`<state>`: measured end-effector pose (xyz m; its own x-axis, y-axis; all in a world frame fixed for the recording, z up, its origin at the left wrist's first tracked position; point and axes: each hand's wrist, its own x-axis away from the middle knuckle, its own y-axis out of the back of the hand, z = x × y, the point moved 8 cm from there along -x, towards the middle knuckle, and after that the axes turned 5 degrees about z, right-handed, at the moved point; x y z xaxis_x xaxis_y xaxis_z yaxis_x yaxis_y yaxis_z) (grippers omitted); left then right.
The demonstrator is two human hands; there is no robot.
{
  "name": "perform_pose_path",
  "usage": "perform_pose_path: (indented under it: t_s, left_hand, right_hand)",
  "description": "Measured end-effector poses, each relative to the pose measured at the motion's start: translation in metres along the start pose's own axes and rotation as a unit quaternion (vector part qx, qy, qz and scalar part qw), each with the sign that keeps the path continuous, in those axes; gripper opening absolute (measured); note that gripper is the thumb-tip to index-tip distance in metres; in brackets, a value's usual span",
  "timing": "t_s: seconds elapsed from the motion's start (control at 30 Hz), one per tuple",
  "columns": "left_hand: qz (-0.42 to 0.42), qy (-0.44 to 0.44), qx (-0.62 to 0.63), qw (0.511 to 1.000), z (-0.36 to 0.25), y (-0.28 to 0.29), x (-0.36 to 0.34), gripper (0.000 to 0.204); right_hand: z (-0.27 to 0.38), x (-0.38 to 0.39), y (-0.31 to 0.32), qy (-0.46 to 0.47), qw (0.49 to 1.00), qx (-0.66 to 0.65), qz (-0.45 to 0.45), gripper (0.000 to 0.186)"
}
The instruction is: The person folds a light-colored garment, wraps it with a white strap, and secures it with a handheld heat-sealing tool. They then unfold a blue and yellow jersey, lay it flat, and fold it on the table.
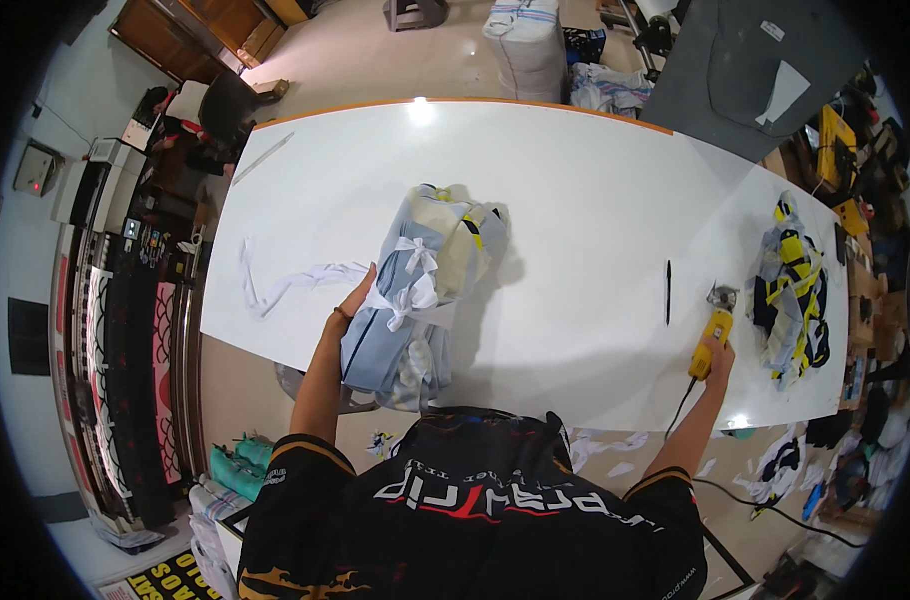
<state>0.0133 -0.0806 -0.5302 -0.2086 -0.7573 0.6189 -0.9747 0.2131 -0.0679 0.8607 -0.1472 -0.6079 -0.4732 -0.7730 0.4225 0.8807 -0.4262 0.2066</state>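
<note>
Bundle [380,340] of folded grey-blue and pale fabric lies left of centre on the white table [565,230], its lower end at the near edge. A white tie [407,300] is knotted across its middle in a bow, with a second bow [416,255] just above. Of the person's two hands, the left hand [356,292] rests against the bundle's left side beside the tie; its fingers are partly hidden, and how far they are curled, or whether they grip, cannot be told. The right hand [716,362] is closed around the body of a yellow cutter [713,338], near the table's right end. The cutter's metal head points away from the person; whether it touches the table cannot be determined. A cord [679,407] runs from its rear past the near edge. A black pen [668,292] lies left of the cutter; a heap [793,290] of yellow, black and grey fabric lies to its right. A loose white strip [275,298] extends left of the bundle. A ruler [263,158] lies near the far left corner.
</note>
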Motion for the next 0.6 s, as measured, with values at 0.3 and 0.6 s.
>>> perform_pose_path:
  t_s: [0.3,0.6]
  left_hand:
    - [0.053,-0.038,0.083,0.994,-0.006,-0.019,-0.001,0.076]
    - [-0.044,-0.06,0.192,0.979,0.053,-0.048,-0.005,0.068]
  right_hand:
    - [0.1,0.017,-0.076,0.209,0.73,0.523,-0.386,0.046]
    - [0.014,0.23,-0.476,0.024,0.881,-0.027,0.471,0.066]
